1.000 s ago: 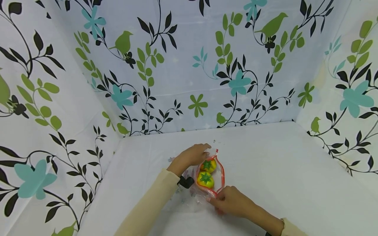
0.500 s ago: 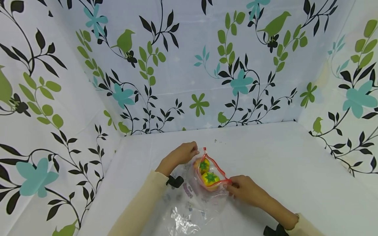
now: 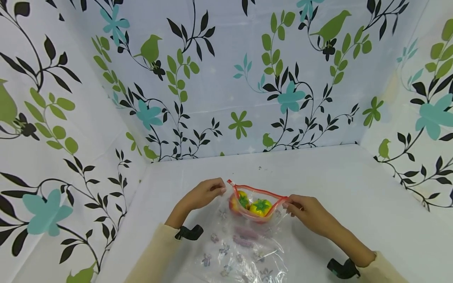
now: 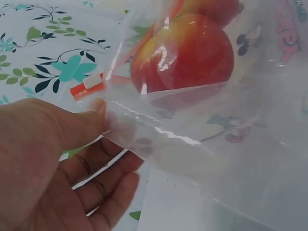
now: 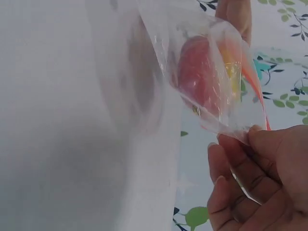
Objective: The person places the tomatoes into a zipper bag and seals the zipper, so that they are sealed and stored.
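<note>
A clear plastic zip bag [image 3: 244, 245] with a red zip edge and small cartoon prints hangs between both hands, its mouth spread. Inside lie two round red-and-yellow fruits [image 3: 261, 207] with green star-shaped tops; the left wrist view shows the glossy red side of one fruit [image 4: 187, 53]. My left hand [image 3: 204, 193] pinches the bag's edge by the zip's left end, thumb against finger, the other fingers loosely bent [image 4: 103, 187]. At the opposite corner, my right hand [image 3: 308, 212] pinches the film between thumb and forefinger, as the right wrist view also shows.
A white table [image 3: 329, 177] lies under the bag. Behind and on both sides stands a white cloth [image 3: 216, 78] printed with leaves, birds and blue flowers. Black wrist camera mounts [image 3: 191, 232] sit on both forearms.
My right hand has moved right and upward, and my left hand has shifted left. The bag's mouth has turned from upright to lying across, and its printed body now hangs toward me.
</note>
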Demonstrator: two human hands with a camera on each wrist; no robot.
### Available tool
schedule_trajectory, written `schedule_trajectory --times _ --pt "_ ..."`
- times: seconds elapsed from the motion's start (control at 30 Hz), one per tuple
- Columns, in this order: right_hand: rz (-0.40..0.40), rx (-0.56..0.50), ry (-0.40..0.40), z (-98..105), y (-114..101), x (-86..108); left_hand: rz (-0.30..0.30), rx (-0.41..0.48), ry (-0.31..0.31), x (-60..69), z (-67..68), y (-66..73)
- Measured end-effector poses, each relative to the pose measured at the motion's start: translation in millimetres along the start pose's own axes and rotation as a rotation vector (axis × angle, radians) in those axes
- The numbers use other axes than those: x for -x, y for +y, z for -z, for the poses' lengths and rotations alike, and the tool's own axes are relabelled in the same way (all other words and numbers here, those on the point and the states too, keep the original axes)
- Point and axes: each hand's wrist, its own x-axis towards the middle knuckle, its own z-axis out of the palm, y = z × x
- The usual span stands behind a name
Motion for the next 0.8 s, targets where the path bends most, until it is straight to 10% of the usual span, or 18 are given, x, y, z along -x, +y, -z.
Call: schedule_trajectory --times 0.63,0.8 --pt "0.033 0.003 0.252 4.3 -1.2 -3.4 0.015 0.287 0.326 32.2 -16.3 -6.7" --pt "0.031 -0.049 0.234 1.4 -1.6 -7.4 -0.013 0.331 0.315 36.5 -22.5 -8.5"
